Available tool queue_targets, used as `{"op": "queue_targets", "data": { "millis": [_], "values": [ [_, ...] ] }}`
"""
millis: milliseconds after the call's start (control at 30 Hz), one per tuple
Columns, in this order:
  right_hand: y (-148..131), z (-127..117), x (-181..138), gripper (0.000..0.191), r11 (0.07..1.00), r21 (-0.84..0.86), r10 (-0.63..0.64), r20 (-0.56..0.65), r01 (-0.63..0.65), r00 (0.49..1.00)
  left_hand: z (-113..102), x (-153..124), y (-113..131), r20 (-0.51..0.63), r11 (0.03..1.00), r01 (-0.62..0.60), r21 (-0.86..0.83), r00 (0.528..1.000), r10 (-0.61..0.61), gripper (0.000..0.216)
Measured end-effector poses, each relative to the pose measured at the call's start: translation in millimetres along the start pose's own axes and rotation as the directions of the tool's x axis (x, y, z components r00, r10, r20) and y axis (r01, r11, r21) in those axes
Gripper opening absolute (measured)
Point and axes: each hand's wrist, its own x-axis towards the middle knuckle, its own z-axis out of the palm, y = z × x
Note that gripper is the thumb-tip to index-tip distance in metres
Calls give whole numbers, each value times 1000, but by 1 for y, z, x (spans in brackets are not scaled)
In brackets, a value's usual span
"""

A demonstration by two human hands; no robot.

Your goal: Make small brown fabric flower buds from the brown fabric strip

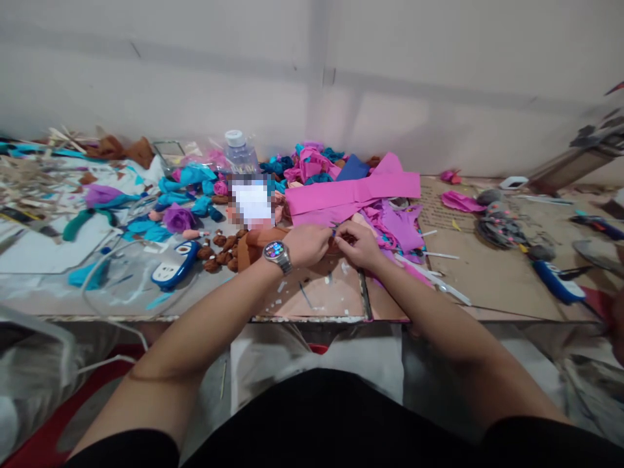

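Note:
My left hand (pixel 309 246), below a wristwatch, is closed with its fingertips pinched toward the other hand. My right hand (pixel 359 244) is closed too, its fingers curled near the left fingertips. A small dark-brown piece shows by the right fingers, but what either hand holds is too small to make out. Just beyond both hands lies a long strip of pink crepe paper (pixel 355 195). Brown crepe paper (pixel 258 246) sits beside my left hand, next to several crumpled brown balls (pixel 221 252). Purple paper scraps (pixel 402 227) lie beyond my right hand.
A lidded bottle (pixel 240 155) stands at the back among blue and pink paper flowers. Blue-and-white devices lie left (pixel 175 265) and right (pixel 558 281). Green-handled pliers (pixel 88 223) are at the left, white sticks (pixel 433 278) at the right. The table's front edge (pixel 316 318) runs below my forearms.

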Motion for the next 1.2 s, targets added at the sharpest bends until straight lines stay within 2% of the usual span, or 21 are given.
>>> {"op": "queue_targets", "data": {
  "millis": [200, 400, 567, 833, 1000, 1100, 1200],
  "values": [
    [-4, -5, -2, 16, 998, 37, 46, -51, -44, 998, -10, -2, 1, 1, 1000, 18, -17, 1000, -18, 29],
    [1, -8, -5, 17, 991, 86, 115, -113, -105, 987, -19, -2, -10, 20, 994, 112, 4, 993, -112, 25],
    [1, -8, -8, 17, 983, 107, 165, -155, -149, 974, -23, -3, -17, 44, 990, 131, 45, 990, -133, 27],
    [0, -5, -14, 12, 984, 114, 151, -157, -134, 976, -29, -4, -21, 35, 976, 206, 77, 977, -209, 27],
    [-1, -1, -13, 13, 989, 95, 129, -146, -116, 981, -26, -3, -25, 44, 959, 271, 85, 960, -276, 29],
    [0, 0, -10, 14, 992, 85, 110, -149, -98, 983, -20, -3, -25, 36, 965, 252, 78, 966, -255, 32],
    [1, 1, -5, 15, 996, 55, 84, -147, -77, 986, -15, -2, -20, -15, 988, 146, 51, 989, -145, 33]
  ]
}}
